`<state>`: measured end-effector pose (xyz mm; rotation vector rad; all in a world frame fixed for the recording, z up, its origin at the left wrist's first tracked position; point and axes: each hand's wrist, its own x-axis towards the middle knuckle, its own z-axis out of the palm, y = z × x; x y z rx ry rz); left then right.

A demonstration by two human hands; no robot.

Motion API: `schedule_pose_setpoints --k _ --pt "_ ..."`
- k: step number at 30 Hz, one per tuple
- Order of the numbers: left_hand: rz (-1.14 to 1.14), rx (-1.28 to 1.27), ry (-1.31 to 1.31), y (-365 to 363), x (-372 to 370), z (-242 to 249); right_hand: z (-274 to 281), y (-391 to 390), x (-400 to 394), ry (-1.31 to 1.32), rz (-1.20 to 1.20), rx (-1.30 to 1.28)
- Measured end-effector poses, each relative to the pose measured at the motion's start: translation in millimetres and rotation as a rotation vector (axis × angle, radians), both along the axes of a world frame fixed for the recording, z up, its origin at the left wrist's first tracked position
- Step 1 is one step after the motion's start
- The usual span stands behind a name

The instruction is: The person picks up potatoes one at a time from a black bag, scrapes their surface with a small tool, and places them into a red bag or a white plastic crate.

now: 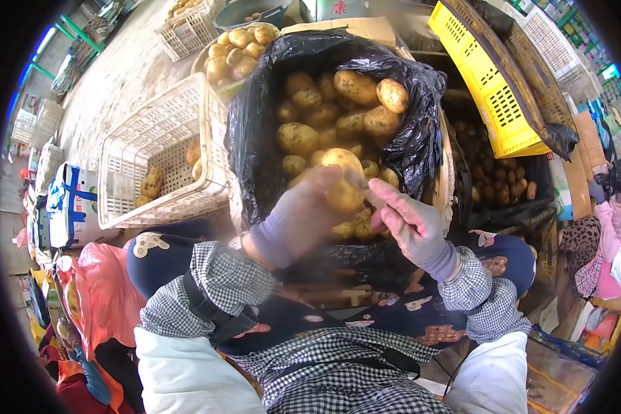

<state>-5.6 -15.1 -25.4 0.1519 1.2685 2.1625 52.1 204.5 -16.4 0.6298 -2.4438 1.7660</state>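
From where I stand, a white crate with a few loose potatoes sits at the left of the frame, and beside it at centre a black bag gapes wide, likely to keep its potato pile within reach. Over that pile, mid-frame, the blurred left hand grips one potato, seemingly to steady it; just right, the right hand stretches its fingers towards it, though I can't tell whether they hold anything.
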Motion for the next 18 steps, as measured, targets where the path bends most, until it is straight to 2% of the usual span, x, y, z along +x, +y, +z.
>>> schedule_pose_setpoints --k 2,4,5,6,9,11,13,16,18 --pt "-0.086 0.072 0.069 -5 -1 -14 -1 -4 1 0.076 0.072 0.049" --pt "-0.217 0.446 -0.2 -4 -4 10 -5 -12 7 0.099 0.125 0.072" --pt "-0.146 0.288 -0.138 -3 -4 8 -8 -15 10 0.098 0.144 0.077" --pt "-0.076 0.131 -0.075 -1 -3 4 -11 -13 7 0.293 0.108 0.09" --pt "0.017 -0.087 -0.006 0 -3 6 -1 -5 10 0.07 -0.07 -0.164" --pt "0.07 -0.059 -0.056 3 -1 17 1 0 2 -0.023 -0.19 -0.225" --pt "0.148 0.063 -0.163 13 4 41 1 6 -1 -0.397 -0.15 -0.368" --pt "0.069 -0.675 0.767 11 5 24 15 -2 -2 -0.878 0.062 -0.759" --pt "0.078 -0.668 0.877 17 8 25 13 -1 -2 -0.761 0.122 -0.691"
